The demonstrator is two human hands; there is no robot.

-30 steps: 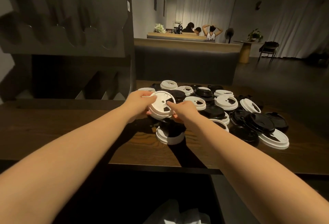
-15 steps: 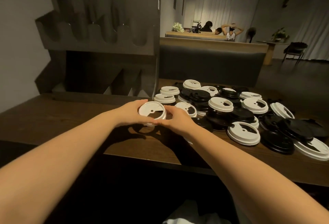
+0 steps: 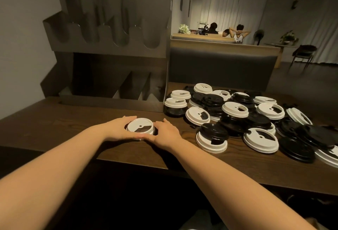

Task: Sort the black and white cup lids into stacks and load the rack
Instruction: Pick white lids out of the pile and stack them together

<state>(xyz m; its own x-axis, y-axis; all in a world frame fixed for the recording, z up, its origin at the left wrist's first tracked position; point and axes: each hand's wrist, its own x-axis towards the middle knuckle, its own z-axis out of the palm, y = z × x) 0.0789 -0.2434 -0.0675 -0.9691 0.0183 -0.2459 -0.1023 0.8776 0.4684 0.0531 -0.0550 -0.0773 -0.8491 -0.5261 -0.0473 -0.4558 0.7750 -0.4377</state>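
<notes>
I have both hands cupped round a short stack of white lids on the counter, left hand and right hand each curled against its rim. The lids look light, thin and slippery, so I'd hold them by the rim. I can't count the stack; the rack slots are too dark to read.

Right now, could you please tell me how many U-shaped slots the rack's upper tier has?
4 U-shaped slots run along the rack's upper tier: far left, left of middle, right of middle, far right. None seems hidden.
</notes>
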